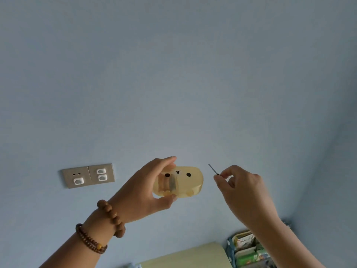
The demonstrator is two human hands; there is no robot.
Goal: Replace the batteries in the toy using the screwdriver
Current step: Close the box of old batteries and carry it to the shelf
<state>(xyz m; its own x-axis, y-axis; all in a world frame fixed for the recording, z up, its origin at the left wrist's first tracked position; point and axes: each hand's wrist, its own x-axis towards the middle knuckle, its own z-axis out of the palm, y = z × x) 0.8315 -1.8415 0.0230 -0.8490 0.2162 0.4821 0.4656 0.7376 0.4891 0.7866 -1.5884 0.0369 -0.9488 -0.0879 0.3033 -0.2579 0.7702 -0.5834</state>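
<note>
A translucent yellow toy (190, 180) with two black eyes and a small mouth is held up in front of a pale blue wall. My left hand (143, 190) grips its left end between thumb and fingers, and a darker insert shows through the plastic there. To the right, apart from the toy, my right hand (243, 192) pinches a thin screwdriver (213, 169) whose metal shaft points up and to the left. The screwdriver's handle is hidden inside my fingers.
A beige wall plate with sockets and white switches (88, 175) sits on the wall to the left. At the bottom, a pale yellow surface (193, 256) and a blue rack of books (249, 250) show. Beaded bracelets circle my left wrist (108, 223).
</note>
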